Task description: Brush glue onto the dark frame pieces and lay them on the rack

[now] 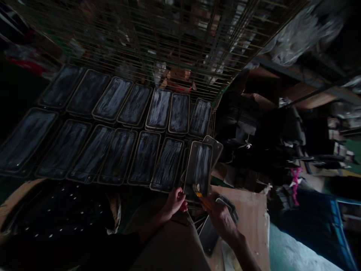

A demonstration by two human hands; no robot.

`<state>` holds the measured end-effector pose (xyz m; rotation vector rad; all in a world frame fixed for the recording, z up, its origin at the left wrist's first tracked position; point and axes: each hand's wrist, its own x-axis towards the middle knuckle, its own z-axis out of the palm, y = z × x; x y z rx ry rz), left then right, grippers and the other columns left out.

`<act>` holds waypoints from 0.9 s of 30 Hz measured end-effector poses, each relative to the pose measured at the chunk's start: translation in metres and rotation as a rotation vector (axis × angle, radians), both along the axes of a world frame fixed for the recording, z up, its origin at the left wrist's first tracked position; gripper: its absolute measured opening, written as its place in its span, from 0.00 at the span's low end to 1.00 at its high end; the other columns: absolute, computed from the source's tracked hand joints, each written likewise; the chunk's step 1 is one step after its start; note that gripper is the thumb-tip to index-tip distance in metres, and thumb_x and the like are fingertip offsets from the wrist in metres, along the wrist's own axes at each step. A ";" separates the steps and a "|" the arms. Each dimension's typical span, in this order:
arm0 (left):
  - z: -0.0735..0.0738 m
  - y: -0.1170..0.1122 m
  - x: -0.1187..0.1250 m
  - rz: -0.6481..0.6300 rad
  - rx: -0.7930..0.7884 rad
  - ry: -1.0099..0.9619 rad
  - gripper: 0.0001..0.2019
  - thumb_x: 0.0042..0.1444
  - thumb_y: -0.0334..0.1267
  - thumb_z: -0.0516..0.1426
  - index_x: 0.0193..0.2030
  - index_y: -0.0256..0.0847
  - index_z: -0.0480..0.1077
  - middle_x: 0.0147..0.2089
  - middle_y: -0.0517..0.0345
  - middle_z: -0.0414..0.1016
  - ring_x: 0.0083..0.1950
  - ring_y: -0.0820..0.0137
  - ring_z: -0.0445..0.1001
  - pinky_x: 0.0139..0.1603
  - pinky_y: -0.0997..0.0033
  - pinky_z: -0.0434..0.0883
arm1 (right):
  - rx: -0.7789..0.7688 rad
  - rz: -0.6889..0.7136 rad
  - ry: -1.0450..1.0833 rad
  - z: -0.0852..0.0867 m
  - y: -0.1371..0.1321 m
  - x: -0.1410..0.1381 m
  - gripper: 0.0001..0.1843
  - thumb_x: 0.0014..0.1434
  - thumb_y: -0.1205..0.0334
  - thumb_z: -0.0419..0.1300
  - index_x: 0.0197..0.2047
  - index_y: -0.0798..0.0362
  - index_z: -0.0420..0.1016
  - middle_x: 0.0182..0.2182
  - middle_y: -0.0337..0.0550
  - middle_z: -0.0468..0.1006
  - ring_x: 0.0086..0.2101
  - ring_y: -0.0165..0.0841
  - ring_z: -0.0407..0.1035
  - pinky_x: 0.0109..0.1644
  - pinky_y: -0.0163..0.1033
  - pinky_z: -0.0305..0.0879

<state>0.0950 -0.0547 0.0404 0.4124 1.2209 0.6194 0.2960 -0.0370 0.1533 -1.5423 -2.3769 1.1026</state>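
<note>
A brush (203,199) with an orange-yellow handle is gripped in my right hand (222,218). Its bristles touch the lower part of a dark rectangular panel (188,169) with rounded corners and a pale rim. Whitish streaks (203,162) run lengthwise over the panel, while its left side and lower end look darker. My left hand (176,201) is closed, its fingertips pinching the panel's lower left corner. Behind that panel, another dark panel (216,146) sticks out at the upper right.
Two rows of similar streaked panels (143,154) lie on a wire rack to the left. A wire mesh (135,37) rises behind them. Dark panels (209,233) rest on a wooden board (251,222) at right. A dark container (56,214) with shiny dots stands lower left.
</note>
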 end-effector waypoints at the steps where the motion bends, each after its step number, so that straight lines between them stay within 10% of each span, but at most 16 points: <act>1: 0.000 0.000 0.000 0.004 -0.003 0.011 0.22 0.48 0.54 0.62 0.37 0.40 0.58 0.19 0.65 0.70 0.17 0.70 0.72 0.16 0.76 0.68 | -0.060 -0.025 0.020 0.005 -0.003 0.000 0.19 0.70 0.60 0.44 0.58 0.49 0.68 0.38 0.46 0.80 0.35 0.34 0.76 0.35 0.36 0.72; 8: -0.001 0.001 0.003 0.002 -0.007 0.022 0.24 0.46 0.55 0.63 0.37 0.41 0.58 0.20 0.65 0.70 0.17 0.70 0.73 0.15 0.75 0.69 | -0.298 -0.275 0.216 0.026 0.015 -0.002 0.17 0.69 0.53 0.47 0.52 0.51 0.72 0.30 0.42 0.79 0.30 0.31 0.75 0.36 0.36 0.72; 14: 0.000 0.002 0.002 -0.034 0.024 0.029 0.23 0.47 0.54 0.62 0.38 0.41 0.58 0.20 0.66 0.71 0.17 0.71 0.73 0.15 0.77 0.68 | -0.537 -0.361 0.389 -0.013 0.051 -0.004 0.20 0.66 0.45 0.49 0.44 0.53 0.69 0.24 0.38 0.77 0.24 0.32 0.74 0.26 0.34 0.70; 27: 0.007 0.005 0.002 -0.062 0.022 0.045 0.23 0.47 0.56 0.60 0.36 0.42 0.57 0.20 0.66 0.69 0.16 0.72 0.72 0.15 0.77 0.67 | 0.126 -0.467 0.401 -0.021 0.134 -0.018 0.17 0.69 0.51 0.49 0.53 0.50 0.69 0.32 0.41 0.79 0.33 0.33 0.76 0.38 0.37 0.74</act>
